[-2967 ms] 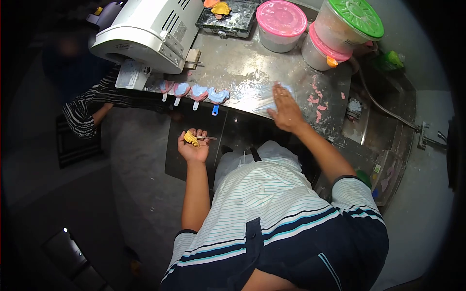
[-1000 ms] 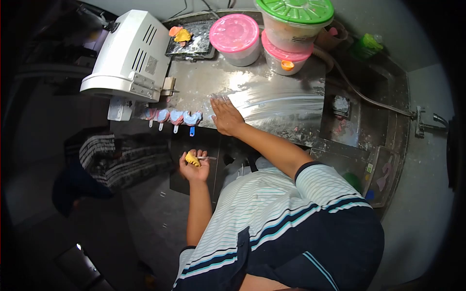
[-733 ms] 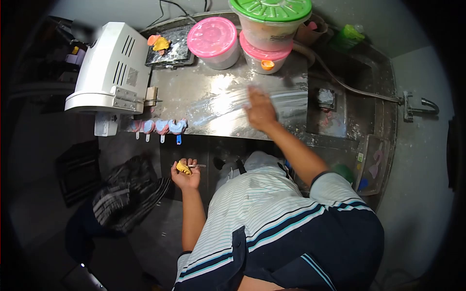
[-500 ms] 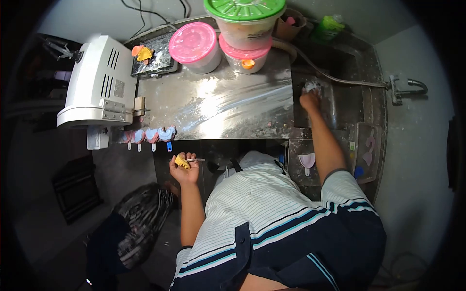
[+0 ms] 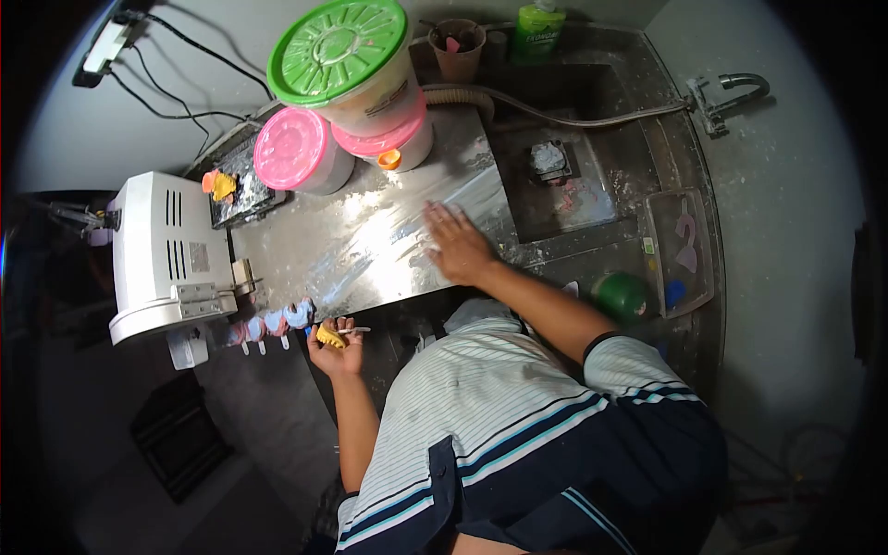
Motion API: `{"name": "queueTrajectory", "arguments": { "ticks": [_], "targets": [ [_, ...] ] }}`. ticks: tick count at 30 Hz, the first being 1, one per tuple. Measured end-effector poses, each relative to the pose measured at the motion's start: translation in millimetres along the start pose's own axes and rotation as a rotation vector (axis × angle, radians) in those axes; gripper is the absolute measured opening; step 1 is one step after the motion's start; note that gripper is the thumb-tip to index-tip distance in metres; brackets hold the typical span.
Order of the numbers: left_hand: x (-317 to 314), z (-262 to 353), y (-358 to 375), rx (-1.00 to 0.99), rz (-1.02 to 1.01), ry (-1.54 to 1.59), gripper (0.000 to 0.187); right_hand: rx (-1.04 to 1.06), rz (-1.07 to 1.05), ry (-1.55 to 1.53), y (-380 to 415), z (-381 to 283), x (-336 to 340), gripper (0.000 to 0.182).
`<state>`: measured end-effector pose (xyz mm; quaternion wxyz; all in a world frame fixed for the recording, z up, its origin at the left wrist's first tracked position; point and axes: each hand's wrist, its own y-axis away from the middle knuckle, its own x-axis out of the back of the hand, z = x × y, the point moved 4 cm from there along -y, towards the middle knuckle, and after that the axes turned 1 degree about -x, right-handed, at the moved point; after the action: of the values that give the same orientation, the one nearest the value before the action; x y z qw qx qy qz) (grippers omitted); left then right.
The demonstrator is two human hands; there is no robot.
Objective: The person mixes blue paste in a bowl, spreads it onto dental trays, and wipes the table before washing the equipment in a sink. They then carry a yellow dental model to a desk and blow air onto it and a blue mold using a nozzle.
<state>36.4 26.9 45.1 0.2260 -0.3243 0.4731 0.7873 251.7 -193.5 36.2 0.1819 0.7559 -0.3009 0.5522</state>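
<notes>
My left hand (image 5: 337, 355) is below the front edge of the metal worktop (image 5: 462, 153), palm up. Its fingers curl around a yellow dental cast (image 5: 330, 337), and a thin pale-handled tool (image 5: 355, 330) sticks out to the right. Fingers stretched, my right hand (image 5: 460, 248) lies palm down on or just over the shiny worktop; contact is hard to tell. Beside my left hand, several dental impressions (image 5: 277, 321) in blue and pink line the worktop's front edge, their tray handles hanging over.
A white machine (image 5: 171, 254) stands at the left. Behind are pink-lidded tubs (image 5: 291, 148), one under a green-lidded tub (image 5: 342, 51). At right, the sink (image 5: 592, 199) contains a white-smeared block (image 5: 549, 160). Nearby are a green bowl (image 5: 622, 294), plastic bin (image 5: 689, 254) and tap (image 5: 712, 102).
My right hand has come out of the sink and moved left onto the worktop area. My left hand still holds the yellow cast. The view has turned, and the person at lower left is mostly out of sight.
</notes>
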Motion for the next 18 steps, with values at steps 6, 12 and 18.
{"name": "queueTrajectory", "arguments": {
  "ticks": [6,12,18],
  "targets": [
    [-3.0,-4.3,-12.8,-0.069,0.142,0.051,0.027,-0.405,0.351,0.181,29.2,181.4,50.1,0.052],
    [-6.1,-8.7,-22.9,-0.036,0.037,0.05,0.031,-0.995,0.815,0.28,71.9,317.2,170.2,0.066],
    [-17.4,-10.3,-23.4,0.0,0.018,0.022,0.032,-1.234,0.954,0.202,93.7,343.8,280.0,0.071]
  ]
}}
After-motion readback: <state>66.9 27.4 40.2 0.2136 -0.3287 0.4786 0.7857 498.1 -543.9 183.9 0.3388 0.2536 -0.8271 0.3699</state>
